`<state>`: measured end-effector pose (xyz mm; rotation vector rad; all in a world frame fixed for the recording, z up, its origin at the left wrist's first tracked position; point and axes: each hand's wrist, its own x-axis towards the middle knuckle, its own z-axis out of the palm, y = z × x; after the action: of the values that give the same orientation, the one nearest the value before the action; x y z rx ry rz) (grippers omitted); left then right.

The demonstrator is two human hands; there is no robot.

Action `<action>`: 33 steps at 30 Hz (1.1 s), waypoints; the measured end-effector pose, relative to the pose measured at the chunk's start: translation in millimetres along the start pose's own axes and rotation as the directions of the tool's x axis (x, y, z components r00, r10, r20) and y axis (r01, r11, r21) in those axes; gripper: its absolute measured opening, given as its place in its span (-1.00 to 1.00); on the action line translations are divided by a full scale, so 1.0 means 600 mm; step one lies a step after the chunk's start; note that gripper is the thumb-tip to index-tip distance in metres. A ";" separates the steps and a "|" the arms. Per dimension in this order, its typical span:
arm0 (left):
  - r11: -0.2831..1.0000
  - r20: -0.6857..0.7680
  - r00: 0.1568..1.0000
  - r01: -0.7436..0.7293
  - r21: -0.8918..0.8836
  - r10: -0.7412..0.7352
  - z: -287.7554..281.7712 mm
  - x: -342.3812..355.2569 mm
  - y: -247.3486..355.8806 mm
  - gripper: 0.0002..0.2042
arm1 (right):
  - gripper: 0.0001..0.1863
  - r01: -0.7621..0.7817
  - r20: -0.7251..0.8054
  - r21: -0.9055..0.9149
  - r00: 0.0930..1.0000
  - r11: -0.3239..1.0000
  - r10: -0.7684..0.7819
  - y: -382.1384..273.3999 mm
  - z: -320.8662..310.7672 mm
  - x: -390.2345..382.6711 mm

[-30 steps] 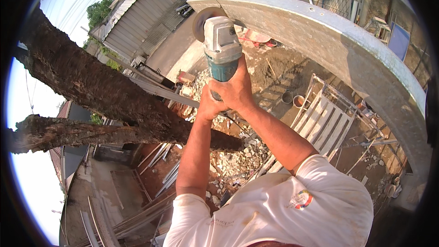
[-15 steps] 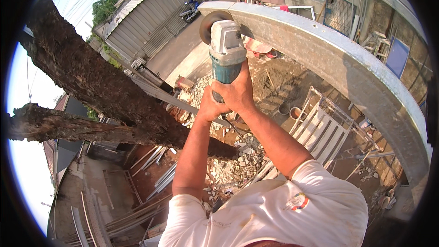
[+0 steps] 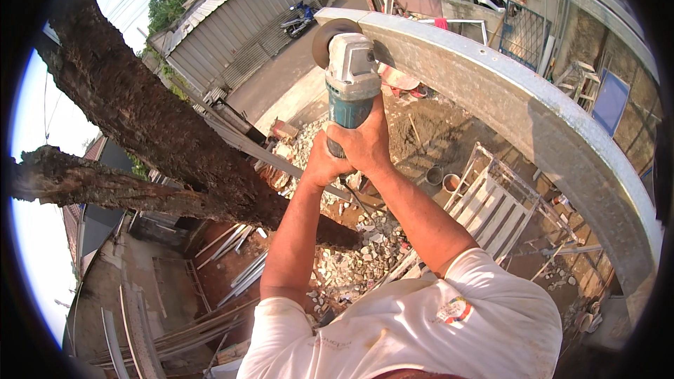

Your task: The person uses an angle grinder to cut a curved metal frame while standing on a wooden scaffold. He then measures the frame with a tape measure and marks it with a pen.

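Both my arms reach out with an angle grinder [image 3: 353, 74], which has a teal body and a grey metal head. My left hand [image 3: 323, 161] is closed round its rear end. My right hand [image 3: 369, 139] wraps the body just above, with the two hands touching. The round disc [image 3: 327, 43] stands upright at the near face of a long grey metal beam [image 3: 484, 74], close to its left end. Whether the disc is cutting in or only touching is hidden by the grinder head. A cord [image 3: 357, 196] hangs below my hands.
A thick tree trunk [image 3: 151, 119] with a side branch [image 3: 105, 182] rises at my left. Far below lie broken rubble [image 3: 365, 260], a slatted wooden frame [image 3: 484, 217] and two buckets [image 3: 451, 182]. A motorbike [image 3: 298, 20] stands by a corrugated fence [image 3: 246, 28].
The whole view has shifted slightly, with the beam and grinder a little lower in the picture. Both hands keep the same hold, and the disc stays near the beam's left end.
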<state>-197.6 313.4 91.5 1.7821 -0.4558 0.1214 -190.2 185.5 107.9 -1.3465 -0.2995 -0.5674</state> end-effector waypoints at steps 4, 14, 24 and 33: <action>0.999 0.010 0.999 0.035 0.026 -0.036 -0.005 -0.002 -0.001 -0.47 | -0.33 -0.003 -0.004 0.018 1.000 1.000 0.003 0.000 0.002 -0.001; 0.999 -0.014 1.000 -0.005 0.042 0.005 -0.001 0.001 0.001 -0.45 | -0.32 0.003 0.001 0.027 1.000 1.000 -0.003 -0.005 0.000 0.002; 0.998 -0.043 0.999 0.016 0.061 -0.013 0.006 -0.013 0.008 -0.49 | -0.31 0.020 0.039 0.052 0.999 0.998 -0.022 -0.005 -0.005 -0.003; 0.998 -0.071 0.997 0.039 0.051 -0.035 0.012 -0.012 0.023 -0.47 | -0.30 -0.017 0.055 0.111 0.998 0.994 0.011 0.002 -0.002 0.005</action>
<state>-210.5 305.6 100.0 1.8308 -0.3726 0.1705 -187.1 183.7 108.1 -1.2562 -0.3611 -0.4958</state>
